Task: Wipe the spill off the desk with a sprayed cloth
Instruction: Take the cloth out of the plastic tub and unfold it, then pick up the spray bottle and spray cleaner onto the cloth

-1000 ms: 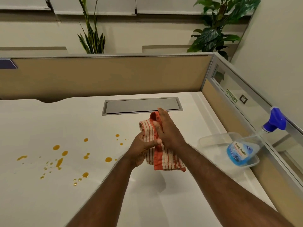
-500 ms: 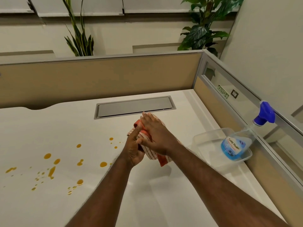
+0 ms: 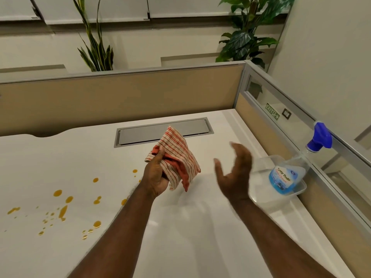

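Note:
My left hand (image 3: 156, 175) grips a bunched orange-and-white striped cloth (image 3: 178, 157), held above the middle of the white desk (image 3: 180, 237). My right hand (image 3: 234, 173) is apart from the cloth, blurred, fingers spread and holding nothing, between the cloth and the spray bottle. The spray bottle (image 3: 289, 173), clear with blue liquid and a blue trigger head, leans in a clear plastic tray (image 3: 259, 163) at the desk's right edge. Orange spill drops (image 3: 64, 209) are scattered over the left part of the desk.
A grey cable hatch (image 3: 162, 131) is set into the desk behind the cloth. Tan partition panels (image 3: 120, 101) close off the back and right sides, with a glass strip on the right. Two potted plants stand beyond the partition.
Both hands were folding the cloth together; now my right hand has let go and moved right toward the bottle, while my left hand keeps the cloth.

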### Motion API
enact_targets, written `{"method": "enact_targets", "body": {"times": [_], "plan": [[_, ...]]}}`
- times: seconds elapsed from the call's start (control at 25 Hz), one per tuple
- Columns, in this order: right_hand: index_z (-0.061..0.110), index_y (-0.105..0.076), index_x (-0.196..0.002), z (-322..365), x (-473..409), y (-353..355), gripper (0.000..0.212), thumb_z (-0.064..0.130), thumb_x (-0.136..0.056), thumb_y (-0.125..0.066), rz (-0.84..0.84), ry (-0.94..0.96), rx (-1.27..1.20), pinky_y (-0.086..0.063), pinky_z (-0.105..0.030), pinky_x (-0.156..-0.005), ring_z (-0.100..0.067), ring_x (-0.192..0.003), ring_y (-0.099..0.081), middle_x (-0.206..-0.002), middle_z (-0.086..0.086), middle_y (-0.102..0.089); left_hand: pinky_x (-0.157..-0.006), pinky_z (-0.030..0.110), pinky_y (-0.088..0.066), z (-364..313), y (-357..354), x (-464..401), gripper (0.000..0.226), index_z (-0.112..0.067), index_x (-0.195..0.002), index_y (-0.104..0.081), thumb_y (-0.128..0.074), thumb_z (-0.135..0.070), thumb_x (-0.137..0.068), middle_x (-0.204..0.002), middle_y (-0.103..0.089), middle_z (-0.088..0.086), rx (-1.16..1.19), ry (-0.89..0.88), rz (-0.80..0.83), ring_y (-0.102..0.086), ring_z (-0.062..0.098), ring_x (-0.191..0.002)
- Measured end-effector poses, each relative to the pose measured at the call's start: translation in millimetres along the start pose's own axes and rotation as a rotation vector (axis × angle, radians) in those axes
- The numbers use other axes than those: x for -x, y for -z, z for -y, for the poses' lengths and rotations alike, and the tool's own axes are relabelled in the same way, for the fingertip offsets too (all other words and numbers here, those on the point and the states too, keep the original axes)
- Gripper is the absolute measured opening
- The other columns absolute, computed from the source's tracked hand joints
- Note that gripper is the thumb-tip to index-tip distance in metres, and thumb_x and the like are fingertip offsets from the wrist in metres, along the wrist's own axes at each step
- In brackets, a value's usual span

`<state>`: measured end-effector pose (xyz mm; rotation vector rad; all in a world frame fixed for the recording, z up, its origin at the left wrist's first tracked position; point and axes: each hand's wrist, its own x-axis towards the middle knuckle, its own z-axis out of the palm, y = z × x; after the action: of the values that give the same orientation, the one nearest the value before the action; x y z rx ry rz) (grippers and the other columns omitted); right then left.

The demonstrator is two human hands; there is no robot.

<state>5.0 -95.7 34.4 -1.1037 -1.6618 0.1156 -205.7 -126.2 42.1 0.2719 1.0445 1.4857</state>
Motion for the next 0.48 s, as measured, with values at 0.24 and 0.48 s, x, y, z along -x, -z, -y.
{"method": "enact_targets", "body": {"times": [0.24,0.48], "plan": [[0.008,-0.034,-0.132,-80,-13,78,0.073,0.030,-0.075,-0.074,-0.545,-0.373,0.210,-0.034,-0.028,-0.106,-0.031,-0.125,-0.037,-0.132,-0.028,-0.039,-0.070,0.034,-0.056,-8,-4,1,0.022,-0.032,-0.111,-0.061,-0.042,-0.033,-0.100,-0.113,-0.069,-0.005,-0.262,-0.168,0.043,-0.066,0.018,-0.102],[0.012,-0.033,-0.137,-121,-42,99,0.075,0.035,-0.077,-0.072,-0.416,-0.486,-0.089,-0.035,-0.004,-0.096,-0.011,-0.122,-0.046,-0.137,-0.014,-0.045,-0.065,0.030,-0.058,-7,-11,6,0.022,-0.032,-0.108,-0.064,-0.044,-0.033,-0.099,-0.099,-0.076,-0.012,-0.268,-0.210,0.040,-0.072,0.013,-0.091]]}}
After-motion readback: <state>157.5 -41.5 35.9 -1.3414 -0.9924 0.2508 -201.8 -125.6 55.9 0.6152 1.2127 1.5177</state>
